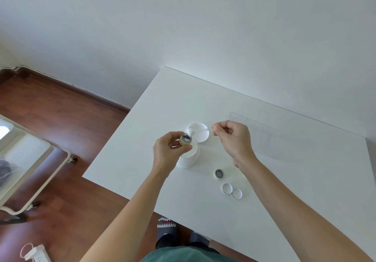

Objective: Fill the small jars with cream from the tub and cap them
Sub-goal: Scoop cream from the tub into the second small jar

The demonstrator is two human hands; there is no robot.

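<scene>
My left hand [167, 150] grips a small open jar [185, 138] above the white cream tub [188, 158], which stands open on the white table [284, 190]. A thin clear spatula [200, 131] is pinched in my right hand [234, 137]; its white, cream-laden tip reaches the jar's mouth. The tub's white lid [200, 134] lies flat just behind the tub. A second small open jar [219, 174] stands nearer to me, to the right of the tub. Two small white caps [227, 188] [237, 193] lie side by side in front of that jar.
A clear plastic bag [262, 137] lies flat on the table right of my right hand. The table's left edge runs close to the tub; beyond it is wooden floor with a white wheeled cart [30, 166]. A white power strip [37, 254] lies on the floor.
</scene>
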